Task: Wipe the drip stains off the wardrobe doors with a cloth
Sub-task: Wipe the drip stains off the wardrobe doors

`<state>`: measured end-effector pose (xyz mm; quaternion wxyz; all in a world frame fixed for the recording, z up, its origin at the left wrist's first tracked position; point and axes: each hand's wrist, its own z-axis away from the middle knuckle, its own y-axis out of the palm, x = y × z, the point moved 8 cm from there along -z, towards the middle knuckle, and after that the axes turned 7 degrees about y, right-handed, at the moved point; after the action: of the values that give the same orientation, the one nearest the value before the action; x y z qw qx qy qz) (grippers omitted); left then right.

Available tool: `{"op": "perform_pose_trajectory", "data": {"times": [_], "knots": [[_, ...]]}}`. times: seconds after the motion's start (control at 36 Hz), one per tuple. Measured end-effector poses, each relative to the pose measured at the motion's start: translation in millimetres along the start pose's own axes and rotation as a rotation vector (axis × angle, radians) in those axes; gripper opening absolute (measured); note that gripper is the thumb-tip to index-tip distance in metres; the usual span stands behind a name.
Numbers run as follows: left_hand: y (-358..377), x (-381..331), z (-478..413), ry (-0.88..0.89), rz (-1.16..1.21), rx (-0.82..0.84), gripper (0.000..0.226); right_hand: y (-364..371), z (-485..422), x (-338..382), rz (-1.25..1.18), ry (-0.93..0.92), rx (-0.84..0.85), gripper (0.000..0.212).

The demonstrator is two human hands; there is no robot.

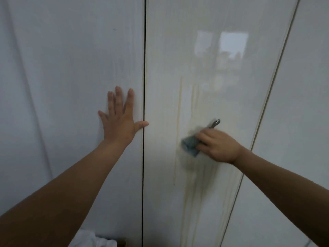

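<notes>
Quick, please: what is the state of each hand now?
Left hand: open, flat on the left door.
Right hand: gripping the cloth on the stained door.

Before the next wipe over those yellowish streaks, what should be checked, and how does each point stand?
1. The right hand grips the cloth: ok.
2. The cloth is on the stained middle door: ok.
3. The left hand is flat on the left door, bracing: ok.
4. The drip stains are gone: not ok, streaks show above and below the cloth.
5. The cloth is clean enough: cannot tell, blurred.
</notes>
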<state>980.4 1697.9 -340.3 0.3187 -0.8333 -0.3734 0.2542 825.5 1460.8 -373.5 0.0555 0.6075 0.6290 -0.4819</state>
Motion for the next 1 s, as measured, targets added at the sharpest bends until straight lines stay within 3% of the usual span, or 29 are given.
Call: {"op": "perform_pose_trajectory", "data": {"times": [0.08, 0.17, 0.22, 0.31, 0.44, 0.53, 0.58, 0.72, 0.83, 0.94, 1.0], "knots": [[1, 0, 0, 0.006, 0.001, -0.006, 0.116, -33, -24, -38, 0.048, 0.300, -0.249, 0.012], [1, -1, 0, 0.009, -0.001, -0.004, 0.116, -42, -25, -60, 0.000, 0.624, -0.368, 0.007], [1, -1, 0, 0.008, -0.002, -0.003, 0.116, -35, -22, -50, -0.025, 0.680, -0.414, 0.009], [1, -1, 0, -0.004, -0.014, 0.007, 0.116, -7, -11, -15, -0.061, 0.569, -0.361, 0.006], [3, -1, 2, -0.009, 0.000, 0.026, 0.116, 51, 28, 62, -0.157, 0.007, 0.065, 0.007], [5, 3, 3, -0.010, -0.011, 0.022, 0.116, 53, 37, 58, -0.077, -0.146, 0.191, 0.019], [6, 3, 3, -0.008, -0.027, 0.019, 0.115, 24, 23, 23, -0.058, -0.037, 0.051, 0.016], [6, 2, 0, -0.013, -0.044, 0.028, 0.115, -79, -18, -96, 0.094, 0.555, -0.466, 0.005], [6, 3, -1, -0.020, -0.045, 0.037, 0.115, -101, -37, -144, 0.144, 0.986, -0.567, 0.025], [6, 3, -1, -0.022, -0.034, 0.049, 0.115, -96, -61, -126, 0.077, 1.007, -0.573, 0.006], [5, 2, 0, -0.020, -0.030, 0.050, 0.115, -81, -62, -107, 0.033, 0.954, -0.532, 0.007]]}}
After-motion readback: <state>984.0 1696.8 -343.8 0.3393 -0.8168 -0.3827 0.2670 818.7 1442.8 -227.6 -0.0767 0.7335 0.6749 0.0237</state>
